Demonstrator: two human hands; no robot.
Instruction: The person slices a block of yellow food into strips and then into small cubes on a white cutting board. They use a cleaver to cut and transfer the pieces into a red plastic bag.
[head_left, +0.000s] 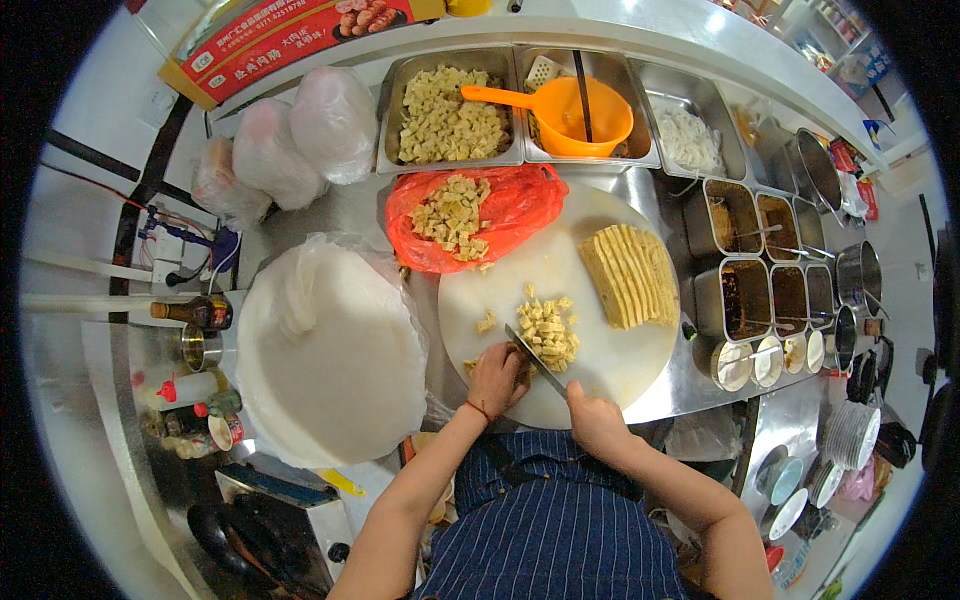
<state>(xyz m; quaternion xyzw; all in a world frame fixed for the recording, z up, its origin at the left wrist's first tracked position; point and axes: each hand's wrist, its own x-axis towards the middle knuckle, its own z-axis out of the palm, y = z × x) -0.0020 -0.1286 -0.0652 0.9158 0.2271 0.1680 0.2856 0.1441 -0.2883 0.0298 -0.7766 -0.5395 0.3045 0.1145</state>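
Note:
A kitchen knife (541, 364) is gripped at its handle by my right hand (598, 420), its blade pointing up and left over a round white cutting board (630, 375). My left hand (498, 381) rests on the board beside the blade, fingers curled; pale yellow pieces show at its edge, and what lies under the fingers is hidden. Small diced yellow pieces (550, 334) are heaped just right of the blade. On the board's upper right stands a sliced block of the same yellow food (626, 276). A red plastic bag (517, 206) with more diced pieces (454, 214) overlaps the board's upper left.
A stack of thin white round sheets (337, 382) on plastic lies to the left. Behind are a steel pan of diced food (450, 120), an orange strainer (577, 120) and a pan of white shreds (686, 139). Steel sauce containers (733, 300) with spoons line the right.

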